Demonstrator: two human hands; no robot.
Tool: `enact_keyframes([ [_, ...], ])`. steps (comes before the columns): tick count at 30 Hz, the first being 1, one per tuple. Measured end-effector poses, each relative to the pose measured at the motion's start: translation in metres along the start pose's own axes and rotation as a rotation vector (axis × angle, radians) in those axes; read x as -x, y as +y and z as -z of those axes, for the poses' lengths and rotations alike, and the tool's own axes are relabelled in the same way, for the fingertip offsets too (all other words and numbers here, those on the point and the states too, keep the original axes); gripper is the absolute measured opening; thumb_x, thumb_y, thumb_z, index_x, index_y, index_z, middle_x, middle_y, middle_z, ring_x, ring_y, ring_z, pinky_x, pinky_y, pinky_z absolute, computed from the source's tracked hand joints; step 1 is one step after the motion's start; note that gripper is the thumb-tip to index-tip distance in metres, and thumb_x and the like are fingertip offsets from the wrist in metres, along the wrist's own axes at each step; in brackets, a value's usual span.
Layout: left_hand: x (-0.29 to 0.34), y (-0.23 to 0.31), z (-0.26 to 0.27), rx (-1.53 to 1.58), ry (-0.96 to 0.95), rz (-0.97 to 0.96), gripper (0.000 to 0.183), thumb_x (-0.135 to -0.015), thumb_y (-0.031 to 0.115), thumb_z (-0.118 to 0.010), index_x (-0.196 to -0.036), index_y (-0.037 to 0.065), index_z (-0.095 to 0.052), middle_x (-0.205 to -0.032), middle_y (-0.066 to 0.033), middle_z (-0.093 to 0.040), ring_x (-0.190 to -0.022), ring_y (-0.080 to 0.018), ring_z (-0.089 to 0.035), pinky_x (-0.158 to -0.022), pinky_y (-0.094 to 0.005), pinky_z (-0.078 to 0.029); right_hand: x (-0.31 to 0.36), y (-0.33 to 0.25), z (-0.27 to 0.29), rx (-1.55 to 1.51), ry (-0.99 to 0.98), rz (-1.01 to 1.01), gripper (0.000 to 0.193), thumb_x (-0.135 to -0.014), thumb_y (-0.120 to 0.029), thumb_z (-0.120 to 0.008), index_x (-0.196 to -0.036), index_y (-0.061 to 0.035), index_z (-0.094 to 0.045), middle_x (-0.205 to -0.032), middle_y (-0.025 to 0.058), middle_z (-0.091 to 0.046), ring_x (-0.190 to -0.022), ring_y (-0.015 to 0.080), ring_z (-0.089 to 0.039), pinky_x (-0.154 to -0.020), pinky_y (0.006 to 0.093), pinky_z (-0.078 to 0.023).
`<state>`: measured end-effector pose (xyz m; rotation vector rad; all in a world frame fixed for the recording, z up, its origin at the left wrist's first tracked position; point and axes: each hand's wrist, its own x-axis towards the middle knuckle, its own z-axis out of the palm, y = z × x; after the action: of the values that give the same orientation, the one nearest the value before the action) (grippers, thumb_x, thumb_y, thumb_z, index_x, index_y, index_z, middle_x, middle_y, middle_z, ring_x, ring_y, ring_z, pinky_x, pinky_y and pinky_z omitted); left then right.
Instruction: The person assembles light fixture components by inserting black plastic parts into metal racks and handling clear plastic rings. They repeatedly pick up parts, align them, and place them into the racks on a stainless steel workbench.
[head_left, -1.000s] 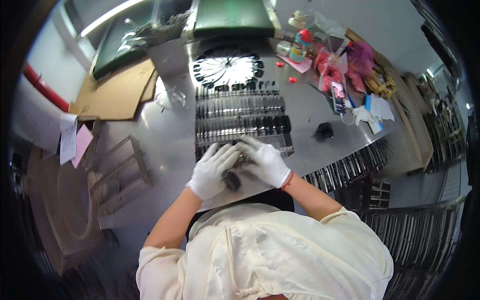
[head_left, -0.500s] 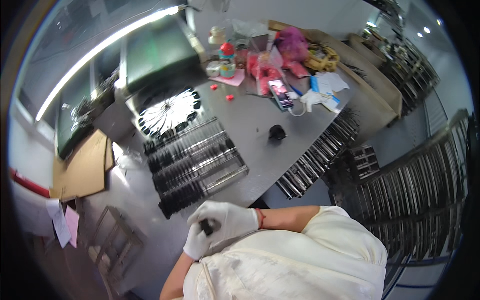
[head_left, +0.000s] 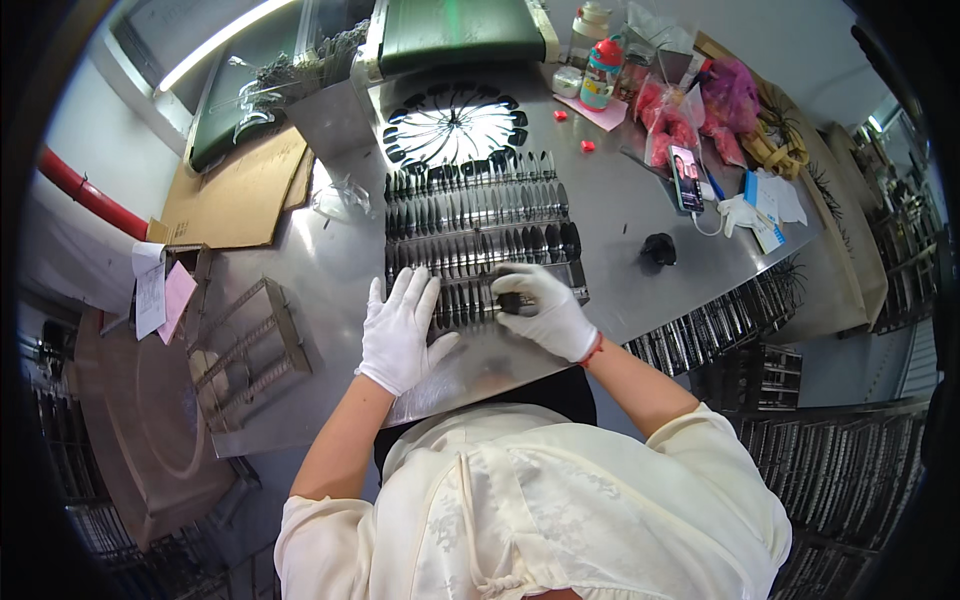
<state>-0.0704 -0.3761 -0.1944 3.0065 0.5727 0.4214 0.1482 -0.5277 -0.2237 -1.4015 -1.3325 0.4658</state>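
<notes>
A metal rack (head_left: 583, 290) on the steel table holds several rows of dark, glossy, narrow oval pieces standing on edge. My left hand (head_left: 398, 335), in a white glove, lies with fingers spread at the left end of the rack's front row. At the right part of that row is my right hand (head_left: 548, 315), also white-gloved. Its thumb and fingers close round a small dark piece (head_left: 510, 302) whose exact kind I cannot make out. Behind the rack, dark pieces with thin stems form a ring on a bright white round surface (head_left: 440, 130).
An empty metal frame (head_left: 285, 325) and cardboard (head_left: 230, 195) lie at left. Toward the right are a black lump (head_left: 658, 250), a phone (head_left: 687, 180), a red-topped bottle (head_left: 601, 72) and bags of pink stuff (head_left: 668, 120). A green conveyor belt (head_left: 455, 35) stands behind; filled racks (head_left: 715, 310) line the right edge.
My hands were together near my body around a dark piece. They have parted and reached forward to the rack's front row, the left one spreading open. The view has shifted too.
</notes>
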Motion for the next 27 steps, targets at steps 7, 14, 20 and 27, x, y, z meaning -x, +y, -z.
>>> enact_keyframes([
  [7,-0.008,0.004,0.003,0.042,-0.053,0.053,0.077,-0.080,0.035,-0.078,-0.142,-0.002,-0.052,-0.152,-0.0215,-0.048,-0.144,-0.0384,-0.041,-0.121,-0.0610,-0.025,-0.010,-0.004,-0.003,0.335,-0.064,0.239,0.031,-0.075,-0.014,-0.084,-0.104,-0.0200,-0.074,-0.119,0.0144,-0.065,-0.107,0.0319,-0.067,-0.090,0.0390,-0.057],
  [14,-0.001,-0.009,-0.011,-0.014,-0.013,-0.027,0.077,-0.086,0.041,-0.070,-0.146,-0.002,-0.048,-0.154,-0.0222,-0.046,-0.145,-0.0415,-0.041,-0.121,-0.0626,-0.024,0.003,0.012,0.024,0.424,-0.131,0.233,0.042,-0.074,-0.019,-0.083,-0.114,-0.0288,-0.072,-0.134,0.0148,-0.061,-0.103,0.0320,-0.069,-0.087,0.0415,-0.058],
  [20,-0.001,-0.012,-0.010,-0.008,-0.013,-0.050,0.077,-0.087,0.041,-0.070,-0.147,-0.001,-0.047,-0.155,-0.0214,-0.046,-0.146,-0.0410,-0.039,-0.121,-0.0626,-0.023,0.010,0.002,0.057,0.530,-0.193,0.080,0.047,-0.074,-0.026,-0.084,-0.119,-0.0333,-0.072,-0.143,0.0073,-0.061,-0.101,0.0281,-0.071,-0.087,0.0434,-0.058],
  [27,-0.008,-0.008,0.007,0.062,-0.008,-0.001,0.072,-0.088,0.035,-0.073,-0.146,0.001,-0.049,-0.152,-0.0202,-0.049,-0.142,-0.0386,-0.045,-0.119,-0.0574,-0.030,0.020,-0.015,0.108,0.650,-0.237,-0.098,0.048,-0.077,-0.038,-0.080,-0.124,-0.0290,-0.072,-0.142,0.0076,-0.062,-0.103,0.0284,-0.071,-0.089,0.0417,-0.056],
])
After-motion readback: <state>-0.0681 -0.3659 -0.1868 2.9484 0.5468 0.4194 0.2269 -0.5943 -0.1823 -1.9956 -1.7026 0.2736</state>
